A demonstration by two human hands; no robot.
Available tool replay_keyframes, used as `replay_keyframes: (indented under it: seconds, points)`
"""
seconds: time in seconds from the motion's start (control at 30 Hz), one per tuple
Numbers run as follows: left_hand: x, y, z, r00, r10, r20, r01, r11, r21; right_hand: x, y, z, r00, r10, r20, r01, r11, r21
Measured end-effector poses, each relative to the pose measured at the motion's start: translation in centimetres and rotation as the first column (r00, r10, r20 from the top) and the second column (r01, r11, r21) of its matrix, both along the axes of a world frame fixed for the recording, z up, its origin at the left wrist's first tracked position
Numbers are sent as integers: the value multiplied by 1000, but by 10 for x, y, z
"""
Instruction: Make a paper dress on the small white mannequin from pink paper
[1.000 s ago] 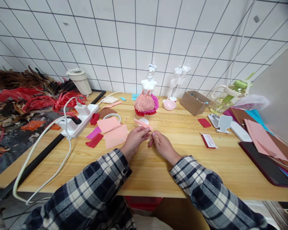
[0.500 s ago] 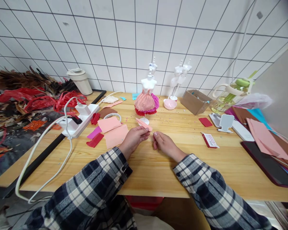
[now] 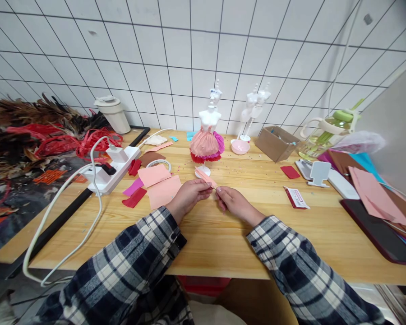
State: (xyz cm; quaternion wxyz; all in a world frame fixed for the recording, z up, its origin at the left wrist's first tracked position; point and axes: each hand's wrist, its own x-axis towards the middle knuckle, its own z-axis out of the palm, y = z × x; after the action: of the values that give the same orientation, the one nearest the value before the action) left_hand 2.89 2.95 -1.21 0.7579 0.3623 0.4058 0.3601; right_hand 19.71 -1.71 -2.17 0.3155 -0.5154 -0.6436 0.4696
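Observation:
My left hand (image 3: pixel 191 196) is closed, pinching a narrow folded strip of peach crepe paper (image 3: pixel 205 175) between thumb and fingers. Close on its right, my right hand (image 3: pixel 233 201) is closed too, its thumb and forefinger at the strip's lower right end. A thin stick-like thing shows between the fingertips, too small to name. Just behind the strip stands a small white dress form (image 3: pixel 209 118) wearing a gathered peach paper skirt (image 3: pixel 205 143) with red and magenta layers. Left of my left hand lie flat peach paper pieces (image 3: pixel 164 192) and a dark red paper piece (image 3: pixel 134 198).
A tape roll (image 3: pixel 169 165) and a white power strip (image 3: pixel 122 169) with looping cables lie left. Farther back are a pink bowl (image 3: pixel 240 147), a cardboard box (image 3: pixel 275 144) and a jug (image 3: pixel 325 133). A small red-and-white packet (image 3: pixel 297 197) and phone stand (image 3: pixel 319 174) lie right.
The peach strip has shifted slightly right and its end now meets my right fingertips. The gap between my hands at the thin thing has narrowed.

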Motion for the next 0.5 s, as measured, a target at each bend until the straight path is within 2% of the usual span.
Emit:
replay_keyframes:
  seconds: [0.5]
  points:
    - [-2,1,4,999,8,31,-7,999,-48,1,0,4,994,51,-94,-58,995,-81]
